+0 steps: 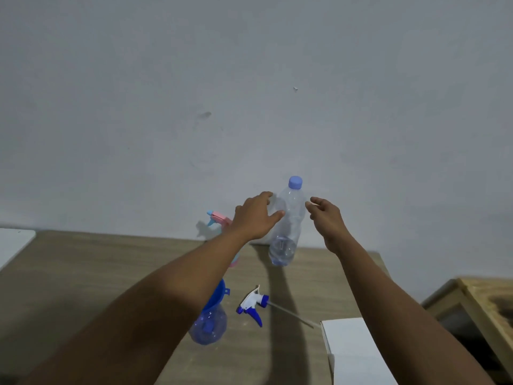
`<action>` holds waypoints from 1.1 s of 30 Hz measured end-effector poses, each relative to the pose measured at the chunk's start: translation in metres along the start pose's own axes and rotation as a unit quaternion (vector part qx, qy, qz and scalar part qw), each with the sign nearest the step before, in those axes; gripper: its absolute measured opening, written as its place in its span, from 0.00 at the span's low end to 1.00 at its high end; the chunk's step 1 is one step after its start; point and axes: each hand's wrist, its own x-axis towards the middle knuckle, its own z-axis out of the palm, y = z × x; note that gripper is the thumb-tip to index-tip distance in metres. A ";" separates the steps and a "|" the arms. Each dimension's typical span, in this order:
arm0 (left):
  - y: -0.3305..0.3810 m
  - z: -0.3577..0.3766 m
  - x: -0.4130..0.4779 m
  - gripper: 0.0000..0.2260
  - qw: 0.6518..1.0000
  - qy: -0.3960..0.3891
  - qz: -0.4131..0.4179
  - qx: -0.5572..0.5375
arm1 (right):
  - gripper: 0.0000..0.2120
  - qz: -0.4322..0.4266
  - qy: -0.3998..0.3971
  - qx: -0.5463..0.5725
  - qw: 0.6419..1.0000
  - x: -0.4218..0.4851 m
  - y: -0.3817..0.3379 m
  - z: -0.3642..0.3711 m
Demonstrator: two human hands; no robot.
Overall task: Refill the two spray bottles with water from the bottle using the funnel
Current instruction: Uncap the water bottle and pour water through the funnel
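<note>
A clear water bottle (287, 218) with its blue cap (295, 182) on stands upright at the back, a pink-and-blue-headed spray bottle (219, 219) left of it, while nearer a blue funnel (219, 294) sits in an open blue spray bottle (208, 325) beside its detached white-and-blue sprayer head (252, 304).

Single head-worn wide-angle view, looking forward and slightly down. Pale grey plastered wall (249, 93) fills upper half. Brown wood-grain table (83, 268) lies close below, far edge meeting wall, right corner visible. Both forearms enter from bottom edge.
</note>
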 end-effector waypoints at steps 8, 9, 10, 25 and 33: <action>0.007 0.025 0.020 0.26 0.995 -0.005 -0.044 -0.094 | 0.14 -0.070 -0.047 -0.011 0.996 -0.001 0.016 -0.007; 0.009 0.025 0.019 0.25 0.993 0.006 -0.045 -0.113 | 0.13 -0.079 -0.041 -0.009 0.996 -0.003 0.018 -0.007; 0.011 0.025 0.016 0.24 0.990 0.015 -0.045 -0.132 | 0.13 -0.084 -0.035 -0.008 0.996 -0.004 0.019 -0.007; 0.083 -0.031 -0.122 0.23 0.977 0.098 0.015 -0.190 | 0.13 -0.201 -0.057 0.030 0.978 -0.135 -0.007 -0.065; 0.056 0.013 -0.207 0.24 0.972 0.081 -0.059 -0.214 | 0.15 -0.113 -0.126 0.046 0.985 -0.205 0.050 -0.063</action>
